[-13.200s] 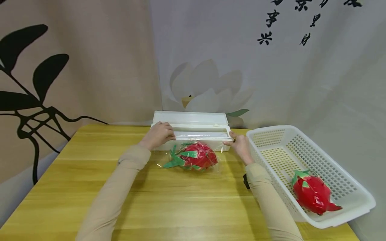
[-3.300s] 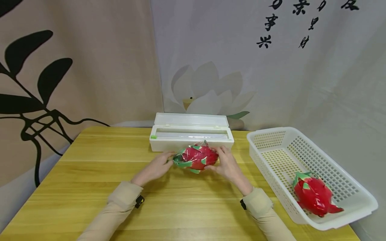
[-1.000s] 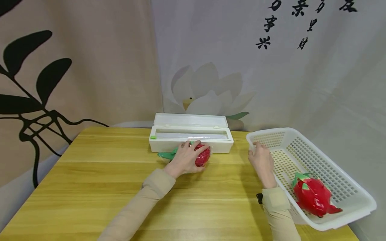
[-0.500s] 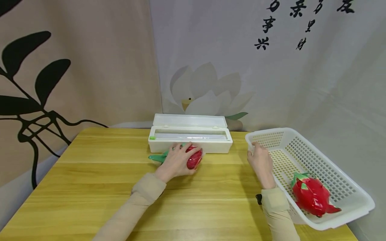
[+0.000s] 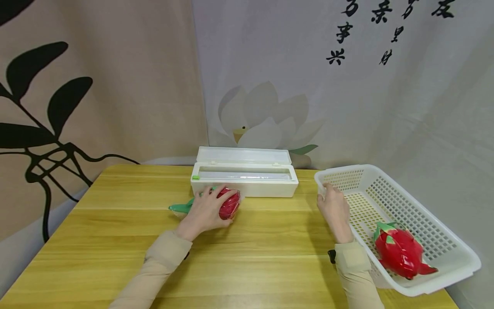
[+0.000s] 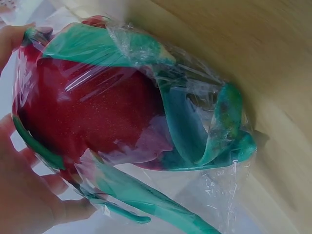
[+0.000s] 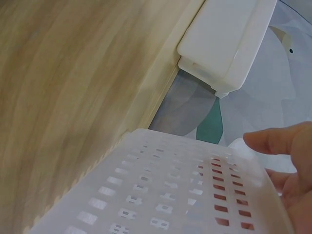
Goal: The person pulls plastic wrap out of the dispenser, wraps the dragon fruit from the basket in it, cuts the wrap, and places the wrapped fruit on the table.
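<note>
My left hand [image 5: 204,211] grips a red dragon fruit [image 5: 230,205] with green scales, wrapped in clear cling film. In the left wrist view the film [image 6: 209,195] bunches loosely past the green tips, and the fingers curl round one end of the fruit. It is held in front of a white cling film dispenser [image 5: 262,189] whose lid stands raised. At the right, my right hand [image 5: 335,210] holds the near-left rim of a white perforated basket [image 5: 436,223]. A second dragon fruit [image 5: 399,251] lies in that basket.
The wooden table [image 5: 247,270] ends at a curtain [image 5: 146,86] printed with plants and characters. A green slider [image 5: 196,177] sits at the dispenser's left end. The basket takes up the table's right side.
The wrapped dragon fruit, earlier handled by both hands, has slid leftward in the left hand over the last second. The right hand went from the fruit to the basket rim and stays there.
</note>
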Action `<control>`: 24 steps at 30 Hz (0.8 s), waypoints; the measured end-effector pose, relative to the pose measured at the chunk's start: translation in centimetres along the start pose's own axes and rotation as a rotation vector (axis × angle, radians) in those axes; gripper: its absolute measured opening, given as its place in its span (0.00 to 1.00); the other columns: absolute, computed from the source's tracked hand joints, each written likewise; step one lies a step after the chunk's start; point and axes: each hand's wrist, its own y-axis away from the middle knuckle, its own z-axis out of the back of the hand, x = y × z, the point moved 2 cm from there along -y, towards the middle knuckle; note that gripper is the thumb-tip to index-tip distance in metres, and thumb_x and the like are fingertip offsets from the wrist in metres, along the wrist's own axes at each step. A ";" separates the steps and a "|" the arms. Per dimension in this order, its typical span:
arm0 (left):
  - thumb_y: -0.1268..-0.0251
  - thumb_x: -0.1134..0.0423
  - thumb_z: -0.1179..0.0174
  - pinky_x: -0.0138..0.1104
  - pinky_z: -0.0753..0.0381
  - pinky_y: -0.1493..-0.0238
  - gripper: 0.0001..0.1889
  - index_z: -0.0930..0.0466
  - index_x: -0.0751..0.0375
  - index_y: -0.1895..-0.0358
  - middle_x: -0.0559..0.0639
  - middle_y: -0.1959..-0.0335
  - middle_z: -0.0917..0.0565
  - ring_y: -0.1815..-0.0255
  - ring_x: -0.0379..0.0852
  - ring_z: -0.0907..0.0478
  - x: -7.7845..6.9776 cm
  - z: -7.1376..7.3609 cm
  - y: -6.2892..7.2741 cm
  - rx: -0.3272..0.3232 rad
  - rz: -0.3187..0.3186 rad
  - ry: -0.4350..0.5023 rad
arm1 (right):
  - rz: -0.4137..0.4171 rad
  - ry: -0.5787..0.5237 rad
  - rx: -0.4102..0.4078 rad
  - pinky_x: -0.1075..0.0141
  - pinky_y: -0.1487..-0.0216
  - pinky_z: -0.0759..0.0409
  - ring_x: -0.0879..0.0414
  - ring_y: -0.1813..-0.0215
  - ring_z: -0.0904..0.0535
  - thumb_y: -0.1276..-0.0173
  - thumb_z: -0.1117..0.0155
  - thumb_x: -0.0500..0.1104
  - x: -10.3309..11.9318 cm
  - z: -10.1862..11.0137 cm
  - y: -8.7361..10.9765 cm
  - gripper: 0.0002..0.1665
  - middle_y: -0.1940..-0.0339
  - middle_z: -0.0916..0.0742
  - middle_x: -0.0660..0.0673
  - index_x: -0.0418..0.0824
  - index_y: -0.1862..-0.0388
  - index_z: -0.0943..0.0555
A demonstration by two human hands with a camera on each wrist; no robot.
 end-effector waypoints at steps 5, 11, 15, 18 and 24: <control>0.62 0.41 0.27 0.59 0.25 0.55 0.43 0.31 0.40 0.35 0.51 0.37 0.28 0.42 0.62 0.31 1.2 0.5 0.8 0.008 0.032 0.006 | 0.000 0.004 -0.001 0.64 0.87 0.29 0.48 0.80 0.24 0.36 0.42 0.37 0.0 0.1 0.0 0.22 0.56 0.16 0.25 0.27 0.44 0.25; 0.63 0.42 0.26 0.60 0.27 0.56 0.45 0.33 0.42 0.34 0.54 0.38 0.28 0.43 0.63 0.32 3.1 1.3 1.8 0.029 0.094 0.021 | -0.015 0.014 0.016 0.60 0.84 0.25 0.45 0.77 0.21 0.35 0.42 0.37 0.1 0.1 -0.1 0.23 0.55 0.17 0.25 0.27 0.43 0.26; 0.62 0.42 0.26 0.62 0.29 0.56 0.46 0.34 0.44 0.33 0.57 0.36 0.30 0.44 0.65 0.32 4.5 1.6 2.6 0.036 0.137 0.020 | -0.022 0.021 0.013 0.58 0.82 0.23 0.43 0.74 0.19 0.35 0.42 0.38 0.1 0.2 -0.1 0.23 0.55 0.16 0.26 0.28 0.43 0.26; 0.60 0.43 0.26 0.63 0.31 0.55 0.45 0.34 0.45 0.33 0.59 0.36 0.31 0.44 0.66 0.33 5.6 2.0 3.1 0.037 0.172 0.029 | -0.019 0.021 0.009 0.58 0.82 0.23 0.43 0.75 0.19 0.35 0.42 0.38 0.1 0.1 -0.1 0.23 0.55 0.16 0.26 0.28 0.43 0.25; 0.57 0.44 0.28 0.67 0.33 0.56 0.44 0.35 0.50 0.33 0.64 0.36 0.33 0.42 0.69 0.35 7.9 2.8 4.3 0.042 0.250 0.045 | -0.009 0.016 0.003 0.55 0.80 0.21 0.41 0.72 0.18 0.35 0.42 0.38 0.0 0.1 -0.1 0.23 0.56 0.16 0.26 0.28 0.43 0.25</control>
